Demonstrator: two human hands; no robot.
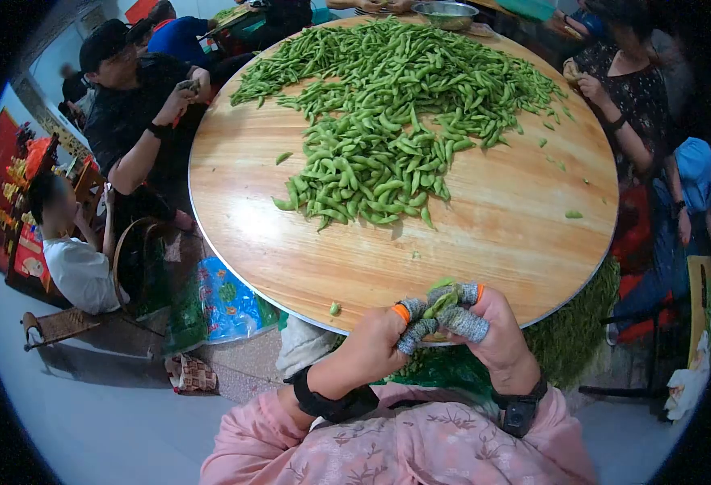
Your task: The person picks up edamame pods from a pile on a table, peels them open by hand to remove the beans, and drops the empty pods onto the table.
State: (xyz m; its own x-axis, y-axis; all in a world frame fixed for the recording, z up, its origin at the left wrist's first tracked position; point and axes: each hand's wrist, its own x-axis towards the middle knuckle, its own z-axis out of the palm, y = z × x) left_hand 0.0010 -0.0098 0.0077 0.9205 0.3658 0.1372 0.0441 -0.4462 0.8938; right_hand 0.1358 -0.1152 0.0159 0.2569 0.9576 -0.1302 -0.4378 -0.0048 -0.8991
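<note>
Both my hands meet over the near edge of a round wooden table [501,242], with grey knitted finger sleeves on several fingers. An edamame pod [436,302] is pinched between them. My left hand [375,339] is closed on one side of the pod, its fingertips against it. From the other side, my right hand [497,327] grips the same pod with thumb and fingers. Whether the pod is split is hidden by the fingers. Beyond my hands, a large heap of green edamame pods [379,162] spreads toward the far side of the table.
A small green piece [335,309] lies near the table's front edge, left of my hands. At the far edge stands a metal bowl [446,14]. People sit around the table; one at left [129,105] and one at right [626,97] hold their hands raised. Blue plastic packaging [230,299] lies below left.
</note>
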